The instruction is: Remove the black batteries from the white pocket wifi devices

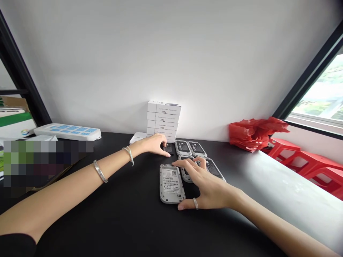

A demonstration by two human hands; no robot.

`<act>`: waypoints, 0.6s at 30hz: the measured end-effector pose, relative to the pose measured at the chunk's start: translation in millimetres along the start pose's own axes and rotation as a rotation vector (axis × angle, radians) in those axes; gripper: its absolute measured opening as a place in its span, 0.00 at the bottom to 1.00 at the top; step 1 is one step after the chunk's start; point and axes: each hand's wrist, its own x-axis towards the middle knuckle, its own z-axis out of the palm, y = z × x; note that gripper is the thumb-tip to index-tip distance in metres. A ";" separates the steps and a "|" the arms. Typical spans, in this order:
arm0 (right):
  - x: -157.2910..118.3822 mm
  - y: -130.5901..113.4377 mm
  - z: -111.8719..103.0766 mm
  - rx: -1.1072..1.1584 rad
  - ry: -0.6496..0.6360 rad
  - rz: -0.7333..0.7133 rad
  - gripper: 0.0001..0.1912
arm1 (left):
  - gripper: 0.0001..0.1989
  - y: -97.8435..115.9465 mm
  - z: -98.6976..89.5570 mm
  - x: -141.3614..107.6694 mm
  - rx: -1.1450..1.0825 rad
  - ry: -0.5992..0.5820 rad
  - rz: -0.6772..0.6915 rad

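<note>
My left hand (158, 143) reaches to a black battery (169, 148) on the black table, its thumb and fingers curled at the battery's left end. My right hand (202, 180) is spread beside a white device shell (171, 184) with a printed label and an unfilled battery bay. Its thumb and index finger are near the shell's right edge. Behind and under the right hand lie several similar shells with black batteries in them, such as one at the back (183, 147) and another beside it (197, 149).
White boxes (163, 119) are stacked against the wall, a white device (138, 137) at their left. A white power strip (68, 131) lies back left. Red plastic bags (250, 134) sit at the right, near red stools (308, 162). Papers and a blurred patch are at the left.
</note>
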 end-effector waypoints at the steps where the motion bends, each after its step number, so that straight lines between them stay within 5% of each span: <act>1: 0.0 -0.3 0.2 0.003 0.004 -0.002 0.45 | 0.27 0.8 1.2 -0.1 -0.001 0.005 -0.003; 8: 0.2 -0.6 0.3 0.030 0.005 -0.030 0.44 | 0.31 13.2 4.8 -11.6 -0.023 0.123 -0.040; 13: -1.0 0.7 2.9 0.071 0.010 0.017 0.46 | 0.31 31.6 -3.6 -46.5 -0.090 0.226 -0.059; 18: -0.7 -1.0 4.3 0.122 -0.001 0.121 0.52 | 0.32 64.6 -5.3 -82.6 -0.268 0.179 -0.098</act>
